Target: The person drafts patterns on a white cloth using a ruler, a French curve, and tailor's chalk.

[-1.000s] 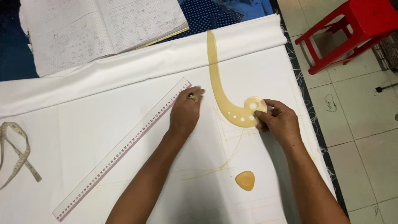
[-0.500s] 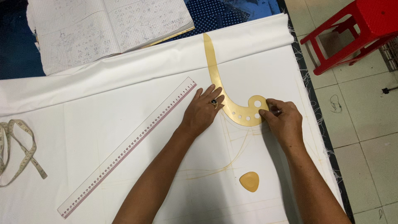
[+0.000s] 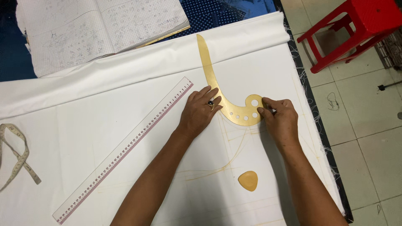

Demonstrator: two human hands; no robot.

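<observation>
Our left hand has slid flat onto the curve ruler; our right hand is pinching its holed end, its long arm pointing away.

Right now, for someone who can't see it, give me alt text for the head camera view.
Two hands press a yellow French curve ruler onto white fabric: the left hand on its curved middle, the right hand at its holed end. A long clear ruler, yellow tailor's chalk, a measuring tape and an open notebook lie around.
</observation>
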